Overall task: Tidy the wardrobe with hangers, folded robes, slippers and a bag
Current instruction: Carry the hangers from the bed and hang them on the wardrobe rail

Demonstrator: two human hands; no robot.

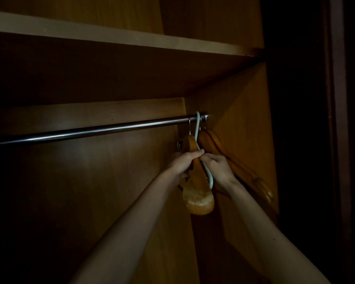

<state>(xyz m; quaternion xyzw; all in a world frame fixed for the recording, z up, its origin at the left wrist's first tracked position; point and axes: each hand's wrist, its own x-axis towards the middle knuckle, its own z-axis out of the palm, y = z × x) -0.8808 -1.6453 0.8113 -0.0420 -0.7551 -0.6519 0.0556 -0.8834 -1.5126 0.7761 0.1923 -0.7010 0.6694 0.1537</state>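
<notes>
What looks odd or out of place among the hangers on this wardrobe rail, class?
One pale plastic hanger hangs among the wooden hangers bunched at the right end of the rail. The wooden hanger in front looks worn pale at its lower end. Both hands, left hand and right hand, grip there.

Metal rail (90,131) carries wooden hangers (197,193)

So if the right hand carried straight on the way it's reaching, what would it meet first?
Probably the wooden hangers bunched at the rail's right end, just beyond its knuckles, with the wardrobe's side panel behind them. The right hand pinches the pale plastic hanger. The depth is hard to judge in this dim light.
</notes>
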